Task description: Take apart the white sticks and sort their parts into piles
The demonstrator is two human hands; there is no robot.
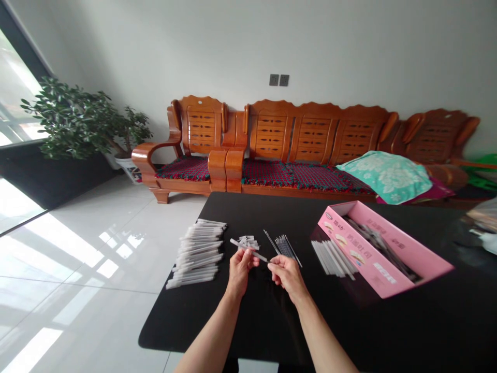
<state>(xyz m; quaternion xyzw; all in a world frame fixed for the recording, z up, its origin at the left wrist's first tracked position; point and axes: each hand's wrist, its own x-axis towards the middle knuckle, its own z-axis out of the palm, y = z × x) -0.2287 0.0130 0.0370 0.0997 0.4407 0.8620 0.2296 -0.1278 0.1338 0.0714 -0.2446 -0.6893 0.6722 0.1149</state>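
My left hand is closed around a slim, translucent whitish tube, which slants down to the right. At the tube's lower right end, my right hand is pinched; whatever sits between its fingertips is too small to make out. Just beyond my left hand lies a small heap of short white pieces. Several thin dark rods lie beyond my right hand. Many capped-looking whitish tubes are stacked in a row on the left, and a row of plainer greyish tubes lies to the right.
A pink open box holding dark slender pieces stands on the black table at the right. Past the table's far edge is a wooden bench with a turquoise cloth. A potted plant stands at the left.
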